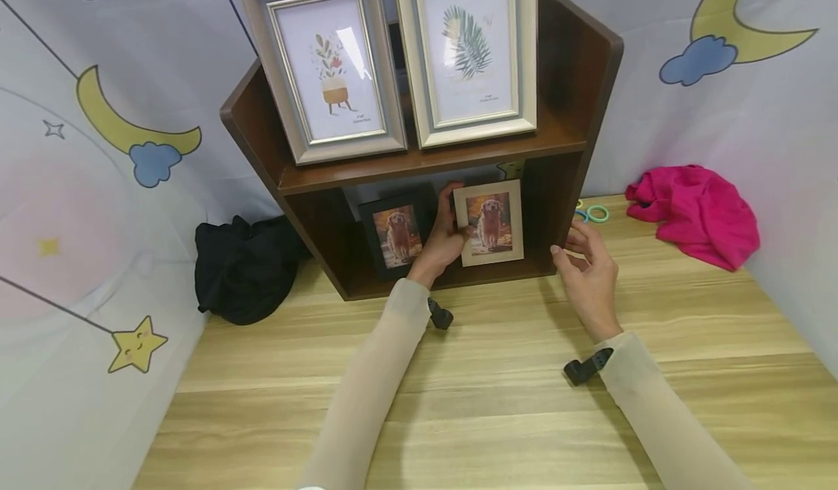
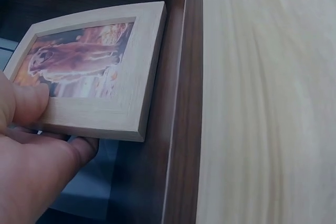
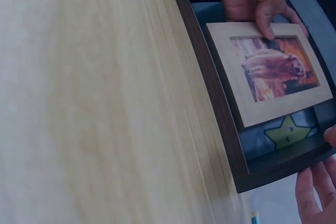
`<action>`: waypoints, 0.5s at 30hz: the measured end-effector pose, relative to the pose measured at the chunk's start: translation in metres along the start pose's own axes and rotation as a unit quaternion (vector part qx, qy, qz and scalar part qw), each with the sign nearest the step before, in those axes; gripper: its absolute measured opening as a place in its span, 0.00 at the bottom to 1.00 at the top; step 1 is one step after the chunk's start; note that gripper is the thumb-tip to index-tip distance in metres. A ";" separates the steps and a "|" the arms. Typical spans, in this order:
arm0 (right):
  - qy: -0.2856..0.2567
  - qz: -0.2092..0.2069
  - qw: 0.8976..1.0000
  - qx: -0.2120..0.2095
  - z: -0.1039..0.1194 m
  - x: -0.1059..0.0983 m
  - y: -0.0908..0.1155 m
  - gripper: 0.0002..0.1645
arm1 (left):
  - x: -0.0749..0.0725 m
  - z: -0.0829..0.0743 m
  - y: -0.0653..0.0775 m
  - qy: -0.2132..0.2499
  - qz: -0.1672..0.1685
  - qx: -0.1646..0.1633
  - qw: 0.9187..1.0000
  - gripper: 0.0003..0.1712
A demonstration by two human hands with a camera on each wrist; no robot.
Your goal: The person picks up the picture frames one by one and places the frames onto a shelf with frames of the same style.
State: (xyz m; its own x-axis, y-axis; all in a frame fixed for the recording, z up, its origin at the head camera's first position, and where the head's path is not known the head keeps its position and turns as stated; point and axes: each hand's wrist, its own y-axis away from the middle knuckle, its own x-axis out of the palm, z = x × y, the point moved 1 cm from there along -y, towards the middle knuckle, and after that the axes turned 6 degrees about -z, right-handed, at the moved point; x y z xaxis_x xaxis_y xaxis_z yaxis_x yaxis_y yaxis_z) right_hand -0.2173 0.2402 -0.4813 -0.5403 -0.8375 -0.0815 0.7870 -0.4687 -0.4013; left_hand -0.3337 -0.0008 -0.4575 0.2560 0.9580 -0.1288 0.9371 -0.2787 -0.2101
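Note:
On the lower level of a dark brown shelf [image 1: 425, 169] stands a pale wood picture frame [image 1: 521, 221] with a dog photo. My left hand [image 1: 444, 241] pinches its left side, thumb on the front and fingers behind, as the left wrist view shows. To the left of that hand, a black picture frame [image 1: 371, 237] with a similar dog photo leans back. My right hand [image 1: 591, 278] grips the lower right side panel of the shelf, thumb at its front edge and fingers [image 3: 304, 190] on the outer face.
Two larger frames [image 1: 414, 123] with plant prints stand on the upper level. A black cloth item [image 1: 245, 272] lies left of the shelf, a crumpled pink cloth [image 1: 703, 214] to the right. Coloured rings [image 1: 598, 214] lie behind my right hand on the wood-grain table [image 1: 491, 403].

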 end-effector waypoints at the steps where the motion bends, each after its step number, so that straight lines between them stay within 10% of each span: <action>1: -0.001 0.000 1.000 -0.001 0.000 0.000 0.000 0.30 | 0.000 0.000 0.000 0.002 -0.002 -0.001 1.000 0.50; 15: 0.006 0.000 1.000 0.006 0.001 0.000 0.000 0.30 | 0.002 0.001 -0.001 -0.021 -0.023 -0.017 0.999 0.55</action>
State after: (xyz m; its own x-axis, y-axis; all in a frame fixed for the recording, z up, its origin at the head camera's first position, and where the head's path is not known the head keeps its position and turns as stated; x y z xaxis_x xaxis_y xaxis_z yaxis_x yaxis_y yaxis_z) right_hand -0.2173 0.2398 -0.4807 -0.5437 -0.8343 -0.0919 0.7902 -0.4718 -0.3911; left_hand -0.3339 0.0016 -0.4589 0.2032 0.9658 -0.1611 0.9551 -0.2317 -0.1847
